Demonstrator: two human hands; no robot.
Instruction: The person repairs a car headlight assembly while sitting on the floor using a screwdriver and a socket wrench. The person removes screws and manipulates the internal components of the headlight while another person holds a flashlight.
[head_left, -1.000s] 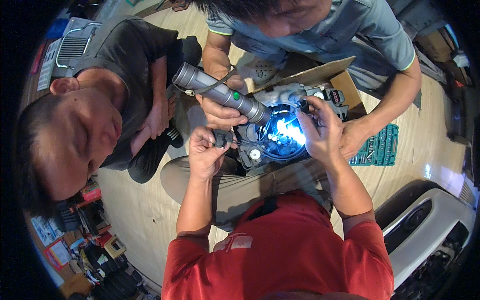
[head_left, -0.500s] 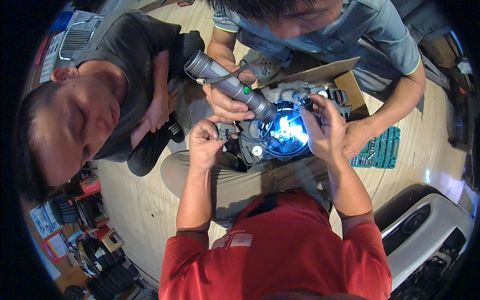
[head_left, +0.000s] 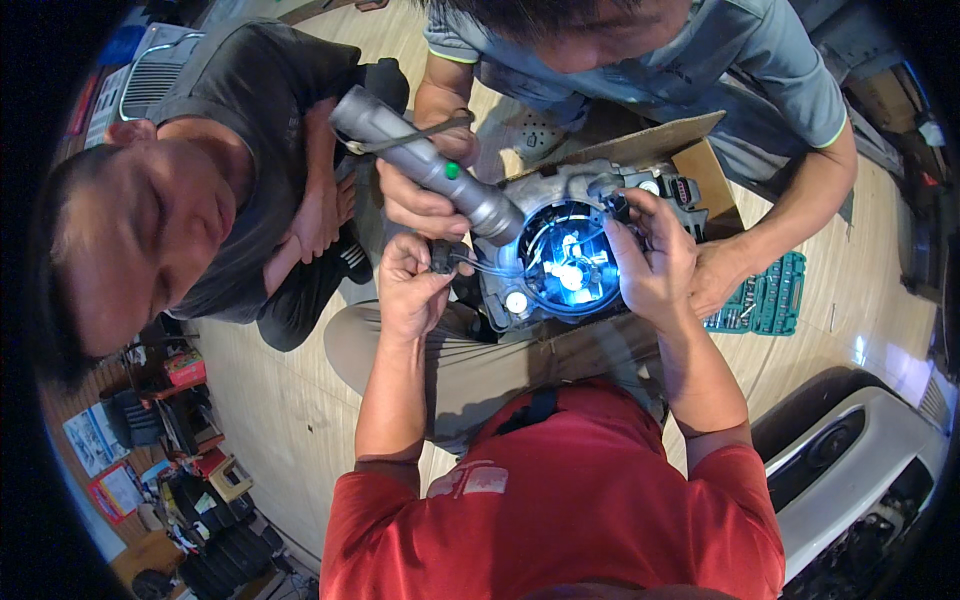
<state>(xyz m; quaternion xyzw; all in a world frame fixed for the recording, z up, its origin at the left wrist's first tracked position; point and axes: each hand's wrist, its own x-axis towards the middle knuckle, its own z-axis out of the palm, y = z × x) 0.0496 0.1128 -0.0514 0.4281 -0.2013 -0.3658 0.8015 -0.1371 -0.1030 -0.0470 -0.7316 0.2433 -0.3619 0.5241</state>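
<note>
In front of me a grey housing (head_left: pixel 540 187) with a round opening sits at a cardboard box (head_left: pixel 640 141); it looks like a vehicle lamp unit. Thin wires cross the brightly lit opening. My left hand (head_left: pixel 411 290) pinches a small dark plug connector (head_left: pixel 442 257), its wires running into the opening. At the opening's right rim, my right hand (head_left: pixel 657 262) has thumb and fingers closed around a small black connector (head_left: pixel 616 207). A co-worker's hand holds a grey flashlight (head_left: pixel 410 150) over the opening's left side. Their other hand (head_left: pixel 718 275) is beside my right wrist.
A green socket set case (head_left: pixel 777 295) lies open on the floor at right. Nearer on that side is a silver car bumper (head_left: pixel 850 480). Another person (head_left: pixel 240 110) sits at left with arms folded. Shelved goods (head_left: pixel 215 530) stand at lower left.
The flashlight has shifted left, uncovering more of the opening and its wires. In my left hand the connector has turned and moved slightly left. My right hand has hardly moved.
</note>
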